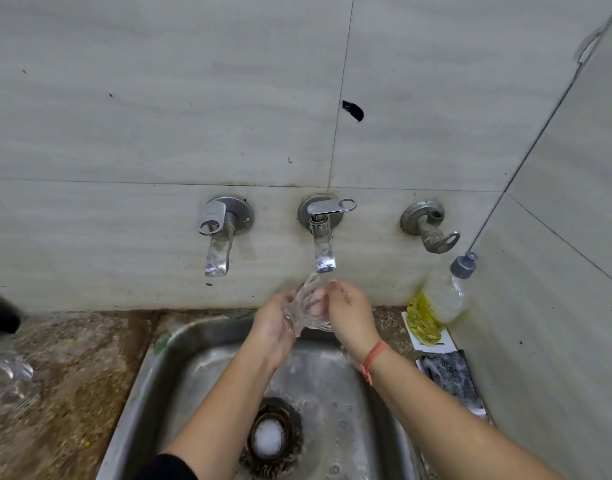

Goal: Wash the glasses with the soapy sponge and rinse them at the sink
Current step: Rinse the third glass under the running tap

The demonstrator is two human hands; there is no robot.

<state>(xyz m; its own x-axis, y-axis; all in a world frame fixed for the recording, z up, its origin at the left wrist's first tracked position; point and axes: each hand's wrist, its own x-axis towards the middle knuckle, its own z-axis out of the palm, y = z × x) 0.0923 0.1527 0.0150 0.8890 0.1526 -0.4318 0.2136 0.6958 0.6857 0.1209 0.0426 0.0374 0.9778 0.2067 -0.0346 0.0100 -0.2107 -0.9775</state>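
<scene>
The glass [308, 311] was hard to make out: clear, and blurred by running water, it was held above the back edge of the sink [152, 375], and much of its outline was lost between the two hands. The left hand [273, 323] was curled round one side of it and the right hand [349, 313] round the other, with fingers bent in at the rim and seen faintly through the clear wall. Whether the glass was upright or tilted could not be told. An orange thread band [373, 358] was tied at the right wrist. More glasses [6, 375], left of the sink on the speckled brown counter [72, 358], were cut off by the frame edge and smeared into pale glints. Right of the sink, a flat dark sponge [449, 375] flecked with white suds was partly hidden by the right forearm. Behind it, in the corner, a clear plastic bottle [439, 299] with a grey cap and a yellow label was leaned. The sink was dull, scratched steel with rounded corners, beaded with water, and white foam was gathered in its round drain [270, 438]. Above the sink, on pale streaked wall tiles, a chrome tap [323, 244] was running onto the glass, and a second tap [218, 237] was mounted left of it.
</scene>
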